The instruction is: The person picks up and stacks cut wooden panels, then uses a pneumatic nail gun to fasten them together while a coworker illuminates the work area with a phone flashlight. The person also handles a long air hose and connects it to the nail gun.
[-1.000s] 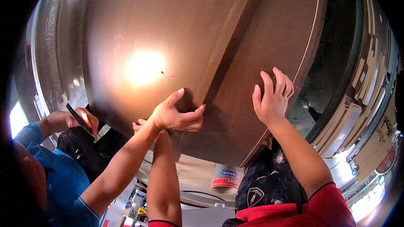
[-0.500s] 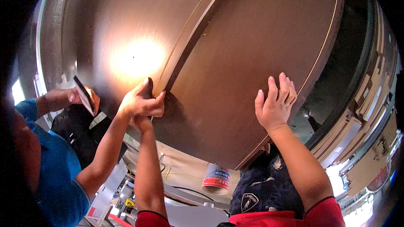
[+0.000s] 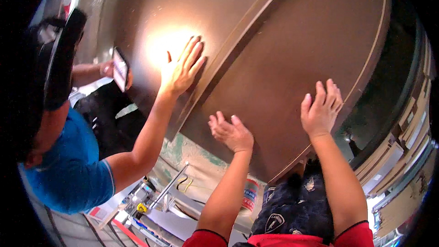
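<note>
Two large flat brown panels lie side by side at slightly different levels. My left hand is at the near part of the right panel, its fingers spread and slightly curled, holding nothing. Over the same panel, close to its right edge, my right hand rests with fingers stretched out. A co-worker's hand is spread flat on the left panel, beside the raised strip between the panels. The co-worker's other hand holds a phone.
A co-worker in a blue shirt leans in at the left. Below the panels stands a red, white and blue bucket. Stacked boards fill the right side. At lower left there is a metal frame with tools.
My left hand has left the strip's near end, where it was by the co-worker's hand, and moved right onto the right panel. The co-worker's hand has opened flat on the left panel.
</note>
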The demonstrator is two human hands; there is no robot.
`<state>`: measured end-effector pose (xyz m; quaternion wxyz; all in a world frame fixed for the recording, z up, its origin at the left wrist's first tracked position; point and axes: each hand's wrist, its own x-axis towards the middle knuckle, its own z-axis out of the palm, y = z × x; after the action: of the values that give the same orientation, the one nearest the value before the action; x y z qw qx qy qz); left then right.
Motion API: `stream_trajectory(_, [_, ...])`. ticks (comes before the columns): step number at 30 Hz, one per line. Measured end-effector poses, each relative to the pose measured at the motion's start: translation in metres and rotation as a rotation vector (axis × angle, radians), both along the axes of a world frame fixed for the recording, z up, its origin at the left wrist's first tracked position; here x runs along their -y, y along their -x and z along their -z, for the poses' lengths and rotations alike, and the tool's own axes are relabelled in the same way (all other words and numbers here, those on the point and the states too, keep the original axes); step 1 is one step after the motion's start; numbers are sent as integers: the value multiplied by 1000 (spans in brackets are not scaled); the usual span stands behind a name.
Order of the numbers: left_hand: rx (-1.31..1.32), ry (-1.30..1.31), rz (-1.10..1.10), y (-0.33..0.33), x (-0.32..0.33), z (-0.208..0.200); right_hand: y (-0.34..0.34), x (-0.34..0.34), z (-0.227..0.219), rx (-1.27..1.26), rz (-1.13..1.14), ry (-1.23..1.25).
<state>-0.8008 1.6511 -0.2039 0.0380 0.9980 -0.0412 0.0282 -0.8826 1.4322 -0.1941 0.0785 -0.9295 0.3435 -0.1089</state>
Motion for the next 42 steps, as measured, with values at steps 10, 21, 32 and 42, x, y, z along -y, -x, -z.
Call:
stream_trajectory(10, [-62, 32, -49, -1, 3, -11, -1, -4, -1, -51, -13, 13])
stream_trajectory(21, [8, -23, 25, -10, -5, 3, -22, 15, -41, 35, 3, -272])
stream_trajectory(32, [-17, 38, -4, -9, 0, 2, -42, 43, -14, -56, -145, -154])
stream_trajectory(42, [27, 37, 14, -11, 3, 7, -55, 55, -9, -6, -191, -243])
